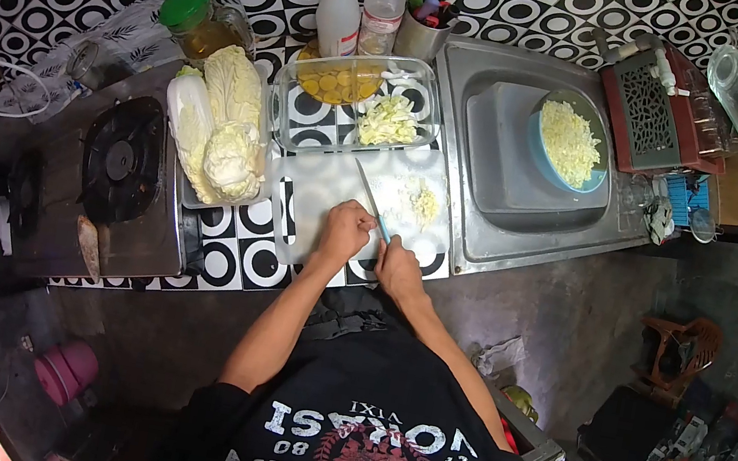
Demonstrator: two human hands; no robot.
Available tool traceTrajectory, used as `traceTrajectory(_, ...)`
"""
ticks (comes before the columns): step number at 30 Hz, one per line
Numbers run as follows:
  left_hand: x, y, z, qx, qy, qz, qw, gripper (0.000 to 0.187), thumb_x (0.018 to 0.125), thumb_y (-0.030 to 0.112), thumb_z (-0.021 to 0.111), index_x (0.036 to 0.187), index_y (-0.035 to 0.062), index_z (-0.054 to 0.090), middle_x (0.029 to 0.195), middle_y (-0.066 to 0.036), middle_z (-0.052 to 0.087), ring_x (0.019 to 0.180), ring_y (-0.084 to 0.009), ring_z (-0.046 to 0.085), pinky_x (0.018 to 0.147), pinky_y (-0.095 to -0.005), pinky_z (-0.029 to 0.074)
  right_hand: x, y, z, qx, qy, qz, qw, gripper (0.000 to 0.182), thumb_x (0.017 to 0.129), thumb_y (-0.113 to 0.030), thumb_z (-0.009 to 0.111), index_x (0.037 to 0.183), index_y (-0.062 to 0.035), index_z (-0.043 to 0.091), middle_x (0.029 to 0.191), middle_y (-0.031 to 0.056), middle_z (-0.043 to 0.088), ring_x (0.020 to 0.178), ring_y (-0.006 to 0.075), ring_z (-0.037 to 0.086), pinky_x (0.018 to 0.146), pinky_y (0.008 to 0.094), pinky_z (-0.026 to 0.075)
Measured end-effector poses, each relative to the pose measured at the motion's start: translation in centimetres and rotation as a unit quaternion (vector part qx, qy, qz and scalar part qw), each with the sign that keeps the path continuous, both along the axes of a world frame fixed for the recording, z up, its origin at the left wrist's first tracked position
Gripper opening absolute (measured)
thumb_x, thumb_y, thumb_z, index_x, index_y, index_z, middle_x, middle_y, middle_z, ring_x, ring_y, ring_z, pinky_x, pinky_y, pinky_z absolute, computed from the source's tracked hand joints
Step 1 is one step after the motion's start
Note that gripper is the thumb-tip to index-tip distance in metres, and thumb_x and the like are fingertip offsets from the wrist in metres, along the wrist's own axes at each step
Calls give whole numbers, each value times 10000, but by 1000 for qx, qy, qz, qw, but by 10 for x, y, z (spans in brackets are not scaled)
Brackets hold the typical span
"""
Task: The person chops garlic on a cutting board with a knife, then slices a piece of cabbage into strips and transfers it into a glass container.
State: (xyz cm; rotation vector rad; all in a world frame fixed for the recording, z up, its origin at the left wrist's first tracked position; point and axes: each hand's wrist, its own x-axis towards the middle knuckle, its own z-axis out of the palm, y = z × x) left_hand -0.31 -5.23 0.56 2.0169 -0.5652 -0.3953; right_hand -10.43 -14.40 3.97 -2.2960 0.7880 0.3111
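Observation:
My right hand [399, 267] is wrapped round the light-blue handle of a knife [370, 186], whose blade points up and left over a translucent cutting board [322, 189]. Beside the knife handle is my left hand [348, 229], its fingers curled; whatever they may hold is hidden. A small pile of chopped pale vegetable [421, 202] lies on the right part of the board. Just behind the board stands a clear rectangular container [287, 109] with cut pale leaves [389, 123] in its right part.
Whole cabbages [229, 124] fill a tray on the left, beside the stove [135, 230]. On the right, a blue bowl [538, 151] of chopped vegetable sits in the sink [485, 235]. Bottles [338, 15] and a utensil cup [420, 39] stand behind the container. A dish rack [648, 111] stands beyond the sink.

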Motion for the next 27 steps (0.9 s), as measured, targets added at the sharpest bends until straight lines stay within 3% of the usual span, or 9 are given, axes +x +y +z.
traceTrajectory(6, -1, -1, 3, 0, -6, 11, 1000, 95, 669, -23, 611, 706, 28, 681, 737, -155, 609, 672, -311, 602, 620, -363, 483, 6, 1, 9, 0, 30, 0, 1000, 349, 940, -301, 402, 928, 38, 485, 766, 316, 594, 776, 487, 589, 714, 545, 467)
traceTrajectory(27, -2, -1, 3, -3, 12, 19, 1000, 120, 658, -58, 597, 698, 27, 671, 731, -139, 604, 696, -305, 588, 640, -369, 473, -4, -3, -5, 23, -27, 9, 999, 342, 933, -243, 425, 861, 82, 502, 696, 331, 568, 709, 499, 571, 663, 536, 455)
